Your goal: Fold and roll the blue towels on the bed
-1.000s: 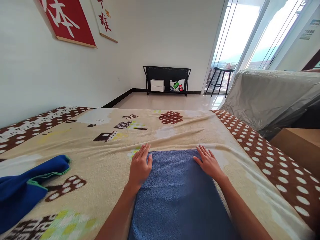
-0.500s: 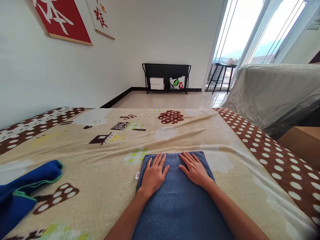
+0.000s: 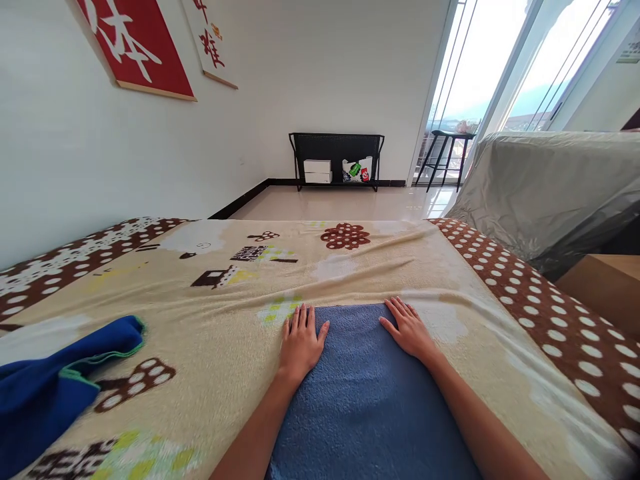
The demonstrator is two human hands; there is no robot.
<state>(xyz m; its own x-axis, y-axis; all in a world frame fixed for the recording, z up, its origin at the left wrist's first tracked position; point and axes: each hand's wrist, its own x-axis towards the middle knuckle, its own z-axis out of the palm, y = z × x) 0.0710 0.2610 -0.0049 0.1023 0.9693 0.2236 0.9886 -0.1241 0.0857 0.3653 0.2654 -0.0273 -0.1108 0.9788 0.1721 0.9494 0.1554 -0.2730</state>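
A blue-grey towel (image 3: 370, 400) lies spread flat on a cream patterned blanket (image 3: 220, 373). My left hand (image 3: 302, 343) rests palm down over the towel's far left corner, fingers stretched forward and thumb pointing inward. Over the far right corner lies my right hand (image 3: 407, 328), also flat with its fingers apart. Both corners are hidden beneath the hands. The towel's near end runs out of the bottom of the view. Off to the left, a darker blue cloth with green edging (image 3: 75, 373) sits crumpled on the blanket, apart from my hands.
Brown polka-dot borders run along the blanket's sides. Beyond it, a black rack (image 3: 337, 157) holds white boxes (image 3: 317, 171) against the wall. To the right are a plastic-covered piece of furniture (image 3: 560, 180), a cardboard box (image 3: 605, 290) and a black stool (image 3: 445, 157) by the window.
My hands have moved apart, the left one leftward and the right one rightward, onto the towel's far corners. The view has shifted slightly, so the surroundings sit a little further right and lower.
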